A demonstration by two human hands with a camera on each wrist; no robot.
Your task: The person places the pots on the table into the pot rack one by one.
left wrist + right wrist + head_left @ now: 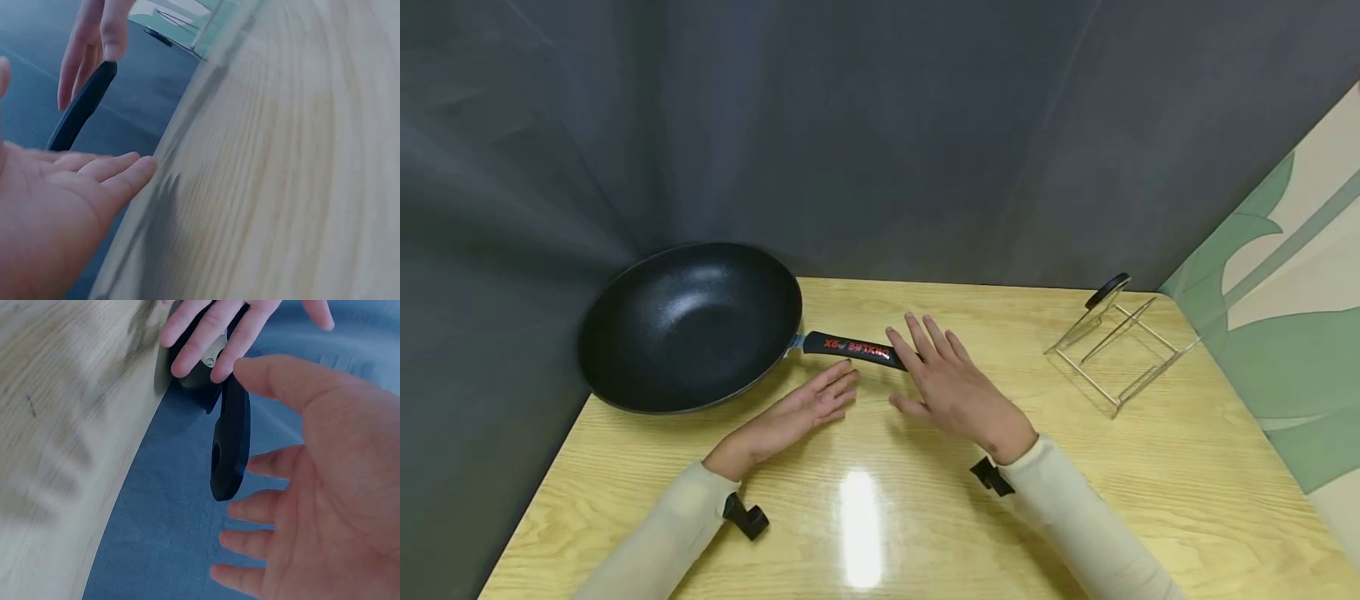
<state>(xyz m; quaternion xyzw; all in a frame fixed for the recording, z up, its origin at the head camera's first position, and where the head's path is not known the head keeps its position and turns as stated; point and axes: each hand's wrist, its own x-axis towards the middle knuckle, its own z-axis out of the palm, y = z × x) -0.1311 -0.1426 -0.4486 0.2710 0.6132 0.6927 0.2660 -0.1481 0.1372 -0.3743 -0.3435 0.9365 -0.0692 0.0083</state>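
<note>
A black wok [692, 329] stands on the left of the table, its long black handle [850, 347] with red lettering pointing right. My right hand [958, 396] is spread over the handle's end, fingers straight; whether it touches is unclear. In the right wrist view, the handle [231, 440] lies beside that hand's thumb and fingers. Below the handle, near the wok, my left hand [793, 421] holds nothing, its fingers extended. The left wrist view shows its palm [56, 212] turned upward, with part of the handle [84, 106] behind the fingers.
A metal wire rack [1101, 387] with a black rounded piece [1108, 291] on top stands at the table's right. Dark cloth [910, 150] hangs behind the wooden table [925, 533]. Green-patterned fabric [1300, 358] borders the right edge.
</note>
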